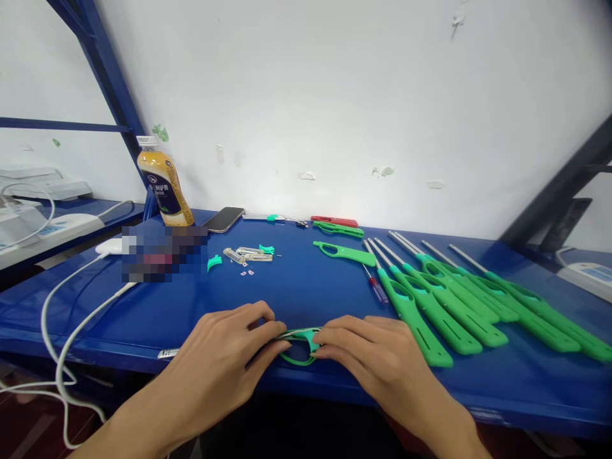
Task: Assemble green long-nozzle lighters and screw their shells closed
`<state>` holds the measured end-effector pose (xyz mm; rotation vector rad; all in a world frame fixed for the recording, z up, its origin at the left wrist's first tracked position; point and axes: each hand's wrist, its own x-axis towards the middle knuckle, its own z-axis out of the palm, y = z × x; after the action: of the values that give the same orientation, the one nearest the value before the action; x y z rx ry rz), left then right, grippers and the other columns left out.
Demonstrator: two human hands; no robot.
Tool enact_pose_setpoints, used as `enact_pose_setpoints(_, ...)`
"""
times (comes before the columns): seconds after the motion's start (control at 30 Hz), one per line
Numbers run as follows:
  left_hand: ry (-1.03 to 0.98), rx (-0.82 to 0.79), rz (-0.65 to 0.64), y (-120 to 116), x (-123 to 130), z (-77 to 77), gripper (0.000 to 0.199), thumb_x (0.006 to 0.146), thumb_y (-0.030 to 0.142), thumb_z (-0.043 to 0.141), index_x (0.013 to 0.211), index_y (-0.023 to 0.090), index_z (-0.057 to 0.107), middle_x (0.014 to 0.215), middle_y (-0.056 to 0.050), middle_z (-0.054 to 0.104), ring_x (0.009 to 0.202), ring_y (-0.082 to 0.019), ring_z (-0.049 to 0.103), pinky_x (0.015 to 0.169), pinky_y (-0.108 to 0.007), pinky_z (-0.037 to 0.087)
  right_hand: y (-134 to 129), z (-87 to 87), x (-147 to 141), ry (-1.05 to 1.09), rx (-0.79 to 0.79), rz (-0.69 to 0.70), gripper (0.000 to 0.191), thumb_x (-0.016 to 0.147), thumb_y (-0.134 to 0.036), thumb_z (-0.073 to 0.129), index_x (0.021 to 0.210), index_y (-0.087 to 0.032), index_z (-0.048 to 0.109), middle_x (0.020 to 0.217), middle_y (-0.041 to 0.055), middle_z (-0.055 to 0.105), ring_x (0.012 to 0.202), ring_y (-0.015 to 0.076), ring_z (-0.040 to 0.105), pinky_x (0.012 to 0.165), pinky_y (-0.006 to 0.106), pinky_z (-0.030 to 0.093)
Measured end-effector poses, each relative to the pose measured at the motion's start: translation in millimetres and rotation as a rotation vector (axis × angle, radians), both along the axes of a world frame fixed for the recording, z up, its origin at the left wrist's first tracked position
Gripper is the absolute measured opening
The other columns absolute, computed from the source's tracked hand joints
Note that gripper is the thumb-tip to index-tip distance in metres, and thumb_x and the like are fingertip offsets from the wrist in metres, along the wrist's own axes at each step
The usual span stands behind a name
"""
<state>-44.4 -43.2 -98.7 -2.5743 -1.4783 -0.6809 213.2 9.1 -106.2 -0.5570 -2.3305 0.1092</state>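
A green long-reach lighter (297,363) is held level between my hands at the table's front edge. My left hand (229,350) pinches it near the front of its trigger loop, and a metal tip (167,353) pokes out to the left behind that hand. My right hand (373,350) grips the handle side, its fingers closed by the teal trigger (310,338). Most of the lighter's body is hidden under both hands. Right of my right hand lie several green lighters (421,319) with metal barrels. A screwdriver (377,288) rests beside them.
Loose clear parts (248,255) and a teal trigger piece (215,262) lie left of centre. Green handle shells (351,254) and a red one (335,221) sit farther back. A drink bottle (165,185), a phone (225,219) and white cables (60,331) occupy the left. A wall stands behind.
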Motion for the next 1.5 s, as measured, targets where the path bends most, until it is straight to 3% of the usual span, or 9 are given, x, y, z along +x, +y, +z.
enact_pose_setpoints(0.27, 0.068, 0.110, -0.052, 3.9, 1.3, -4.3, 0.027, 0.114, 0.024, 0.043, 0.103, 0.023, 0.068, 0.095, -0.001, 0.068, 0.068, -0.016, 0.065, 0.057, -0.032, 0.037, 0.3, 0.9, -2.4, 0.015, 0.041, -0.005, 0.017, 0.111, -0.028, 0.059, 0.106, -0.023, 0.074, 0.099, -0.0010, 0.082, 0.075, 0.0121, 0.075, 0.068, 0.028, 0.048)
enact_pose_setpoints(0.47, 0.089, 0.158, -0.052, 3.9, 2.3, -7.4, 0.023, 0.113, 0.020, 0.045, 0.104, 0.022, 0.066, 0.094, 0.000, 0.068, 0.062, -0.015, 0.062, 0.054, -0.033, 0.035, -0.5, 0.6, -4.1, 0.081, 0.101, 0.000, 0.013, 0.108, -0.025, 0.063, 0.105, -0.021, 0.075, 0.100, 0.0009, 0.083, 0.086, 0.0156, 0.078, 0.081, 0.027, 0.054)
enact_pose_setpoints(0.73, -0.013, 0.112, -0.044, 5.9, 2.8, -8.0, 0.019, 0.112, 0.021, 0.048, 0.104, 0.023, 0.065, 0.095, 0.000, 0.068, 0.071, -0.015, 0.067, 0.058, -0.031, 0.038, -0.3, 2.5, -4.7, 0.095, 0.117, 0.034, 0.014, 0.107, -0.018, 0.063, 0.105, -0.020, 0.076, 0.099, 0.0034, 0.082, 0.090, 0.0159, 0.078, 0.087, 0.028, 0.061)
enact_pose_setpoints(1.1, -0.028, 0.093, -0.013, 6.6, 4.6, -9.3, 0.019, 0.111, 0.020, 0.049, 0.100, 0.022, 0.065, 0.094, 0.000, 0.068, 0.071, -0.015, 0.067, 0.057, -0.030, 0.037, -0.5, 2.8, -4.8, 0.103, 0.140, 0.076, 0.014, 0.107, -0.014, 0.061, 0.104, -0.018, 0.075, 0.097, 0.0038, 0.080, 0.090, 0.0162, 0.075, 0.085, 0.028, 0.060)
enact_pose_setpoints(1.5, -0.043, 0.063, -0.023, 6.3, 3.9, -8.2, 0.019, 0.111, 0.021, 0.050, 0.101, 0.022, 0.067, 0.093, 0.000, 0.066, 0.071, -0.015, 0.066, 0.058, -0.031, 0.037, 5.8, -0.1, -5.3, 0.079, -0.087, 0.034, 0.008, 0.105, -0.023, 0.067, 0.104, -0.022, 0.074, 0.097, -0.0001, 0.081, 0.096, 0.0187, 0.074, 0.087, 0.029, 0.057)
